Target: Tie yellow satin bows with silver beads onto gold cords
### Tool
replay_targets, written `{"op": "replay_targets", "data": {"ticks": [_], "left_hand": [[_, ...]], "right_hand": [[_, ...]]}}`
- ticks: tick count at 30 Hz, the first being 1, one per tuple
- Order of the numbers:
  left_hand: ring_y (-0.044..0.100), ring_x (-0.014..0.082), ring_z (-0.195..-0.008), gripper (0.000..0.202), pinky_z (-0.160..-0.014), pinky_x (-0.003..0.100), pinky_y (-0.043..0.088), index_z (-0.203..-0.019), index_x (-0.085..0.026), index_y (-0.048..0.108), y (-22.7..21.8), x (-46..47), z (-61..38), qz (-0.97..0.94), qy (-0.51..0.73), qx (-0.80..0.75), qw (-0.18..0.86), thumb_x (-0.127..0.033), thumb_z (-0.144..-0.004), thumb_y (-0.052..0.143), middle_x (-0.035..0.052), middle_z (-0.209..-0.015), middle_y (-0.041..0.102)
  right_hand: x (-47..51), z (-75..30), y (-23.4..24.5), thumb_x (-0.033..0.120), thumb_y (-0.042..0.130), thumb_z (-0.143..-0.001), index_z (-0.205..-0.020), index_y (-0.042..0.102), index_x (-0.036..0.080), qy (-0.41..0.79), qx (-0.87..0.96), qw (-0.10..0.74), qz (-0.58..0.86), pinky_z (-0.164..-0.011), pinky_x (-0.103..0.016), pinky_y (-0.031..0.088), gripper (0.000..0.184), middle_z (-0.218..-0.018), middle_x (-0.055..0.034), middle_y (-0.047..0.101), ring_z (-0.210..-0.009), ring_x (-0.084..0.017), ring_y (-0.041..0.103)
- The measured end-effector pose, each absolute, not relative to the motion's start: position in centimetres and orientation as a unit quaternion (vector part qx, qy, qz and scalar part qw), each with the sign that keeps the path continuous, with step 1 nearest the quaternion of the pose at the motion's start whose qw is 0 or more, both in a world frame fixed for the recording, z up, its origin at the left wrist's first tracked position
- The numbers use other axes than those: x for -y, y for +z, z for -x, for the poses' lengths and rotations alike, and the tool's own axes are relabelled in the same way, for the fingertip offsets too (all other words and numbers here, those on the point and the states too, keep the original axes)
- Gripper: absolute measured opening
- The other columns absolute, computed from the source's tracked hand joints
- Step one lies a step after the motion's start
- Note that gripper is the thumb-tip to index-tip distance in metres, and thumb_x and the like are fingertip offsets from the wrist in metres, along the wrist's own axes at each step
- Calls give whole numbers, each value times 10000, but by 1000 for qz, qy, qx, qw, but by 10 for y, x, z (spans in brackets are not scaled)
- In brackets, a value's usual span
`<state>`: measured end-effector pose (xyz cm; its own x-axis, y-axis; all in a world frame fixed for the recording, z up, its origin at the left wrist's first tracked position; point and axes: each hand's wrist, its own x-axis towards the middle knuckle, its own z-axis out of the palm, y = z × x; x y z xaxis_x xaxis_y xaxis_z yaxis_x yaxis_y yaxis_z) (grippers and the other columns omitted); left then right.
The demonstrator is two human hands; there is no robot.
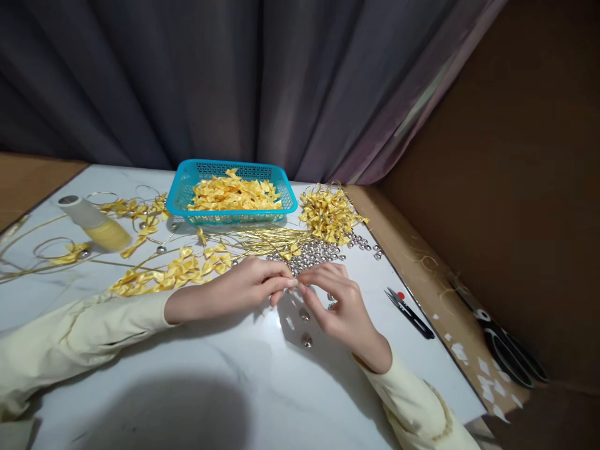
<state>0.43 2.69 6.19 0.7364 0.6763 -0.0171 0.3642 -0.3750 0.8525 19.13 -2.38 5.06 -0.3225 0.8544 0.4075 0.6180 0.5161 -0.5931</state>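
through the head camera i look down on a white, marble-patterned table (281, 394), and i place everything by the turquoise, rectangular, openwork plastic basket (225, 214) at its far side. nearest to me, two loose, round, shiny silver beads (307, 340) lie well in front of the basket, toward its right. just past them i see both hands in pale yellow sleeves, the left hand (246, 286) and the right hand (344, 306), in front of the basket, thumbs and fingers bent and fingertips meeting; i cannot tell whether anything is pinched there. farther right of the basket, black-handled thread snips (419, 322) lie on the table, and large black-handled scissors (492, 331) lie beyond its edge. past the fingertips, a scattered pile of small silver beads (316, 253) sits in front and right of the basket, with thin gold wires (262, 237) beside it. a strip of yellow satin bows (175, 273) lies in front and left; a bottle with yellow contents (96, 225) is left of the basket. more bows (234, 192) fill the basket, and a looped yellow heap (330, 212) lies just right. behind hangs a dark grey-purple curtain (201, 81).
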Motion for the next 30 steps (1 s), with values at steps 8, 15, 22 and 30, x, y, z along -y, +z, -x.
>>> {"op": "replay_targets", "data": {"ticks": [8, 15, 22, 30], "left_hand": [[310, 67, -456, 244, -488, 195, 263, -791, -143, 622, 62, -36, -4, -649, 141, -302, 684, -341, -869, 504, -69, -509, 439], [314, 75, -471, 303, -490, 204, 250, -1097, -137, 636, 58, -30, -6, -606, 200, -301, 709, -282, -875, 490, -67, -523, 437], [516, 110, -605, 329, -662, 225, 413, -1097, -171, 662, 52, -21, -6, -732, 204, -321, 565, -335, -918, 439, -35, -570, 558], [536, 118, -580, 314, -574, 214, 391, -963, -154, 676, 42, -13, -7, -876, 222, -269, 334, -196, -930, 366, 20, -687, 644]], "right_hand": [[18, -195, 40, 119, 520, -860, -855, 636, 185, 90, 801, 351, 477, -760, -350, 339, 134, -822, -25, 708, -788, -186, 595], [20, -194, 38, 156, 487, -884, -735, 587, 176, 129, 785, 328, 510, -673, -308, 363, 181, -673, -30, 627, -670, -174, 549], [22, -192, 44, 244, 437, -919, -656, 509, 198, 246, 736, 331, 536, -665, -290, 370, 276, -629, -2, 588, -630, -163, 543], [28, -187, 43, 81, 358, -829, -658, 374, 198, 171, 806, 274, 496, -650, -301, 300, 208, -611, 7, 482, -592, -154, 434]]}}
